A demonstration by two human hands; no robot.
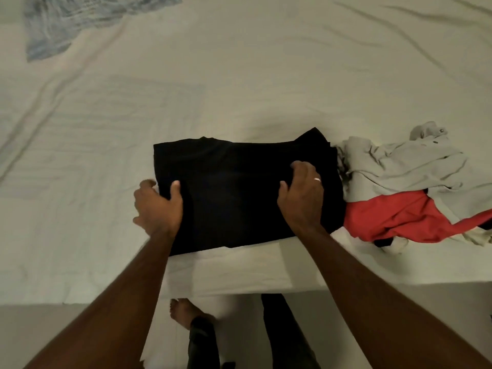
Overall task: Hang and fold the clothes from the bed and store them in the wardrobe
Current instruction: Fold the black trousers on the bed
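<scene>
Main risk: the black garment (239,193) lies folded into a rough rectangle near the bed's front edge; if it is lifted by its two sides only, the unsupported middle may sag and the layers slide open, undoing the fold.
Second risk: the garment's right edge touches the heap of grey clothing (404,163) and red clothing (399,219); a sideways drag could catch that heap and pull it along or off the bed (239,62).
Third risk: the sheet under the garment is loose and creased, so pressing and sliding may bunch it and skew the fold.
Left hand (157,206): at the garment's left edge, thumb on top of the cloth and fingers curled around the edge, apparently tucked beneath; it holds that edge.
Right hand (303,193): on the garment's right part, fingers bent down onto the dark cloth; whether they pinch a layer or only press cannot be told, black on black.
Garment relative to the grip: it spans the gap between the two hands, with most of its body beyond and between them and a near strip running back toward the wrists.
Garment on the bed: just inside the near edge, in front of the person's legs.
Still to fold: the grey and red heap to the right, and a blue patterned cloth (74,22) far off at the upper left.
</scene>
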